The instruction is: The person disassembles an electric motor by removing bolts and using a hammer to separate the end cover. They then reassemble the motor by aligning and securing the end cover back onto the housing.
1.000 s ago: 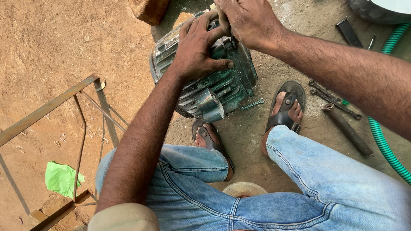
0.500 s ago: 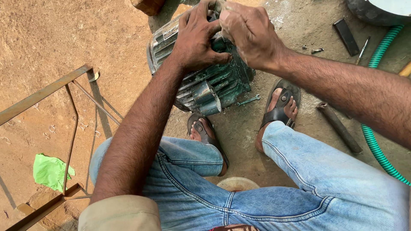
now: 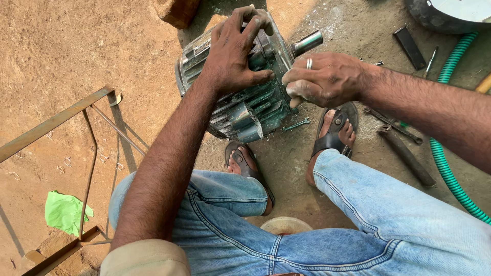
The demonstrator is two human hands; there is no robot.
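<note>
Bright daylight, hard sun w/ deep shade patches.

Sun falls strong on the reddish-brown dirt ground (image 3: 61,46), left side nearly washed out; thin dark shadows run beside the rusty angle-iron metal frame (image 3: 56,121). Glare on the shiny steel shaft (image 3: 307,42) of the green ribbed cast-metal motor housing (image 3: 245,110). Centre sharp; blue denim jeans (image 3: 317,240) at btm edge slightly soft, stretched by wide-angle lens.

You've got a green hose (image 3: 450,174) beside loose hand tools (image 3: 404,153), a rusty metal frame (image 3: 56,122), and a green rag (image 3: 64,210).
</note>
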